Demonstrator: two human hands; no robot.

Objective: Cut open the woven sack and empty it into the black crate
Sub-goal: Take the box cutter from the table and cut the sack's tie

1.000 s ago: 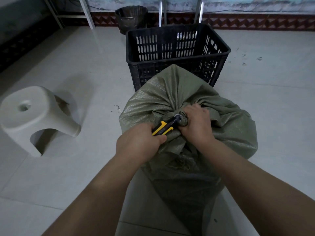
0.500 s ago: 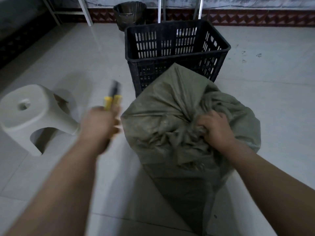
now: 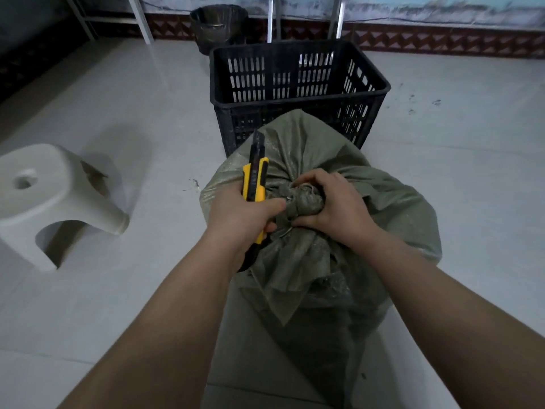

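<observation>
Count: 1 green woven sack [image 3: 339, 261], 1 black crate [image 3: 298, 93], 1 utility knife [image 3: 255, 184], 1 white plastic stool [image 3: 56, 202], 1 dark bin [image 3: 218, 25]. Sack stands centre frame, neck bunched and tied; crate directly behind at 12 o'clock, touching or nearly so. Left hand [image 3: 239, 216] clamped round knife handle, blade end up toward 12. Right hand [image 3: 333, 208] closed on the sack's knot. Stool at 9 o'clock, cut off by frame edge. Sack contents hidden; tie material hard to make out.
</observation>
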